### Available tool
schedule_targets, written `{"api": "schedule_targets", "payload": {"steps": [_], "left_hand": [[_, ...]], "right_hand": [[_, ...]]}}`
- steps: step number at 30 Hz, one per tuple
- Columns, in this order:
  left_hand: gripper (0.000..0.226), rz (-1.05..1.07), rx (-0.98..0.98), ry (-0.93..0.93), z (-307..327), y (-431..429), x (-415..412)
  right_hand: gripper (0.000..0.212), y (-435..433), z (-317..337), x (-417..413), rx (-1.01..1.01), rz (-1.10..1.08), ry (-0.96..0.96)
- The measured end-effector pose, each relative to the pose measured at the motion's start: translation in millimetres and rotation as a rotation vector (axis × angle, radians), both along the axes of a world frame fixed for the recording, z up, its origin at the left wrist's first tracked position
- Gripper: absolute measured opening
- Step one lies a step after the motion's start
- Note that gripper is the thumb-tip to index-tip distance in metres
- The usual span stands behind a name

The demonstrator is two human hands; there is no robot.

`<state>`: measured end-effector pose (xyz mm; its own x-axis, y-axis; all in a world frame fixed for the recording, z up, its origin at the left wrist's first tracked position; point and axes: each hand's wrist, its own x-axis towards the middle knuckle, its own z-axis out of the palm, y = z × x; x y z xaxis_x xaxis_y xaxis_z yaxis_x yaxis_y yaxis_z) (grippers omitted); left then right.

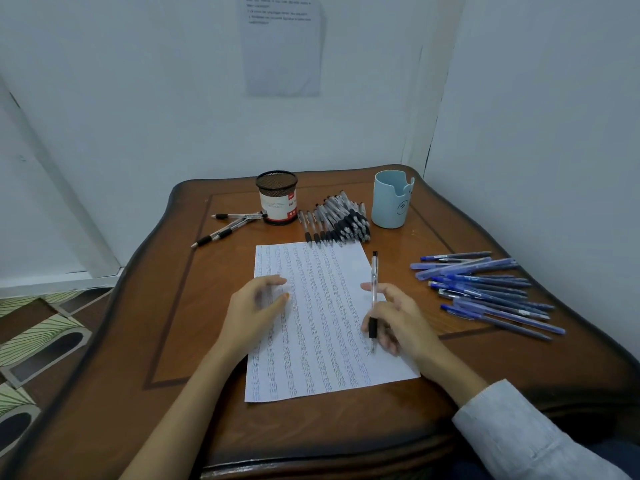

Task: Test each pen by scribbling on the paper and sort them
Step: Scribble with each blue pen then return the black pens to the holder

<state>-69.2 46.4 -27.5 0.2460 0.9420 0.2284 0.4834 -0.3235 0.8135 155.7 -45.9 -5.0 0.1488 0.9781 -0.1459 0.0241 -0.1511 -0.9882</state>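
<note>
A white sheet of paper (322, 323) covered in columns of scribbles lies in the middle of the wooden table (180, 341). My right hand (398, 323) holds a clear pen with a black grip (373, 299), its tip down on the paper's right side. My left hand (254, 306) rests flat on the paper's left part, fingers relaxed. A pile of black-grip pens (336, 220) lies beyond the paper. Several blue pens (485, 289) lie spread at the right. Three black-grip pens (228, 226) lie at the far left.
A black mesh pen holder with a red-and-white label (277, 199) stands at the back, left of the pile. A pale blue cup (391, 199) stands at the back right. Walls close in behind and to the right. A printed sheet (282, 46) hangs on the wall.
</note>
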Motion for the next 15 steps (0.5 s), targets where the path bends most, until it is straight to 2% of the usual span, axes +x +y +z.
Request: {"api": "schedule_targets", "payload": {"steps": [2, 4, 7, 10, 13, 15], "left_hand": [[0.024, 0.043, 0.019, -0.027, -1, 2, 0], [0.021, 0.098, 0.072, -0.035, 0, 3, -1], [0.025, 0.141, 0.146, 0.105, 2, 6, -5], [0.04, 0.13, 0.081, 0.217, -1, 9, -10], [0.047, 0.122, 0.029, 0.196, -4, 11, -11], [0.048, 0.121, 0.018, 0.17, -5, 13, -11]], "right_hand": [[0.034, 15, 6, 2, -0.043, 0.038, -0.066], [0.036, 34, 14, 4, -0.026, 0.064, -0.248], [0.034, 68, 26, 5, 0.041, 0.043, -0.481], [0.029, 103, 35, 2, 0.079, -0.022, -0.586], [0.028, 135, 37, -5, 0.109, -0.111, -0.701], [0.019, 152, 35, -12, 0.133, -0.145, -0.764]]}}
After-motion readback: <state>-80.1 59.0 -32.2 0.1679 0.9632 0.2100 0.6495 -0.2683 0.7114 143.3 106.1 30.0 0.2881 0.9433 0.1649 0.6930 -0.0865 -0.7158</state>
